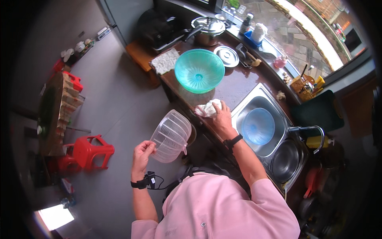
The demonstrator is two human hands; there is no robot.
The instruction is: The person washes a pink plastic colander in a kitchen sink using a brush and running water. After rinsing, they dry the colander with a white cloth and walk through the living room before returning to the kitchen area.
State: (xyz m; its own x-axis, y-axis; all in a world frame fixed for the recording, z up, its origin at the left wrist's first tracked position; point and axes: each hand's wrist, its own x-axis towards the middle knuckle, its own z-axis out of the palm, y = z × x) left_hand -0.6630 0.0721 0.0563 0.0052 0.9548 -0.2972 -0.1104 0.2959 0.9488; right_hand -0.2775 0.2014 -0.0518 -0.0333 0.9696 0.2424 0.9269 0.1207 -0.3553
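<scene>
My left hand [143,154] grips the rim of a clear slotted plastic basket [171,136], holding it tilted above the floor beside the counter. My right hand [222,118] has its fingers on a crumpled white cloth [207,109] at the counter's front edge. Just beyond the cloth stands a green ribbed plastic colander [198,68]. In the steel sink [259,101] to the right of my right hand sits a light-blue plastic bowl [257,127].
A dark wok-like pan [285,159] lies in the second basin, near the curved faucet [319,134]. A pressure cooker [208,28], a steel lid [226,56] and a folded grey cloth [165,61] occupy the far counter. Red plastic stools [91,152] stand on the floor at left.
</scene>
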